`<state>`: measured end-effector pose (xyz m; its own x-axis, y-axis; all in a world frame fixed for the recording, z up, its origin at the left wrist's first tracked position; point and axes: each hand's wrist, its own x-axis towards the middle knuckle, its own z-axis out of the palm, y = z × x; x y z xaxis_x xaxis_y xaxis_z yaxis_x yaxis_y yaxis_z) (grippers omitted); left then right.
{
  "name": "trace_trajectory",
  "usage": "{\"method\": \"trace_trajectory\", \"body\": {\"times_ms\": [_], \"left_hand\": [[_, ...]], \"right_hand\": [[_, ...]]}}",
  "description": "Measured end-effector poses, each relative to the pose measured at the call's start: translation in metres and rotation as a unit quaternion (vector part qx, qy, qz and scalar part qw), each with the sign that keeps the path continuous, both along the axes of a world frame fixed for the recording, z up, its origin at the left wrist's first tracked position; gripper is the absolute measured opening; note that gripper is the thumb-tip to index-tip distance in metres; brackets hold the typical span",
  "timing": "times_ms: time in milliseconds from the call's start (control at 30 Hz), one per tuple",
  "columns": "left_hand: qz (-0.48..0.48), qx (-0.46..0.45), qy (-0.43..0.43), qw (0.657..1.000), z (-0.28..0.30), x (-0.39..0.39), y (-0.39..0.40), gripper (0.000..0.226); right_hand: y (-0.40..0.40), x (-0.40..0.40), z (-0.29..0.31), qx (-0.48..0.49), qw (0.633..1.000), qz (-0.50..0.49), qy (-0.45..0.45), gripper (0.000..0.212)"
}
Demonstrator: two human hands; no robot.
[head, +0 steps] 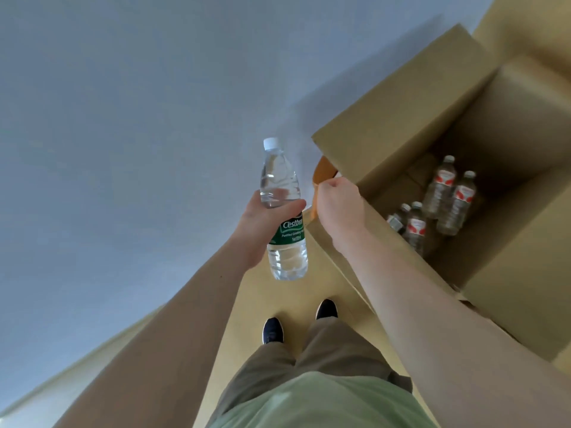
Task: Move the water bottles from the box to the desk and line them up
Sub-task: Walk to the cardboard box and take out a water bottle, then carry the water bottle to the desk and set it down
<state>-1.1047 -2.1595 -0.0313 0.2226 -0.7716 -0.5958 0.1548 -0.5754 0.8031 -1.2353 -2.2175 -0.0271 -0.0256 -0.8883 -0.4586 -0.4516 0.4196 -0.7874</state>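
Observation:
My left hand (262, 223) grips a clear water bottle (282, 211) with a green label and white cap, held upright in the air over the edge of the grey-blue desk (123, 118). My right hand (338, 205) is curled, knuckles up, at the near corner of the open cardboard box (401, 109); whether it holds the box edge is hidden. Several bottles with red-and-white labels (448, 196) lie on the bottom of the box.
The box stands on a yellowish floor (278, 304) to the right of the desk. An orange rounded object (324, 171) shows behind the box's left flap. My feet in dark shoes (273, 330) stand between desk and box.

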Motion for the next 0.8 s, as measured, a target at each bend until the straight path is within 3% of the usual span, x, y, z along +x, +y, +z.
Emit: {"method": "trace_trajectory", "body": {"times_ms": [333, 500, 700, 800], "left_hand": [[0.121, 0.001, 0.013, 0.993, -0.011, 0.082, 0.11, 0.071], [0.179, 0.0, 0.016, 0.984, -0.013, 0.131, 0.19, 0.068], [0.248, 0.024, 0.009, 0.968, -0.023, 0.181, 0.295, 0.078], [0.29, 0.025, 0.012, 0.957, -0.029, 0.201, 0.343, 0.071]], "right_hand": [[0.073, 0.1, -0.01, 0.019, 0.989, 0.142, 0.037, 0.025], [0.135, 0.159, -0.014, 0.083, 0.977, 0.196, 0.006, 0.002], [0.216, 0.223, -0.027, 0.111, 0.958, 0.264, 0.004, 0.005], [0.254, 0.251, -0.034, 0.121, 0.946, 0.301, 0.014, 0.004]]}}
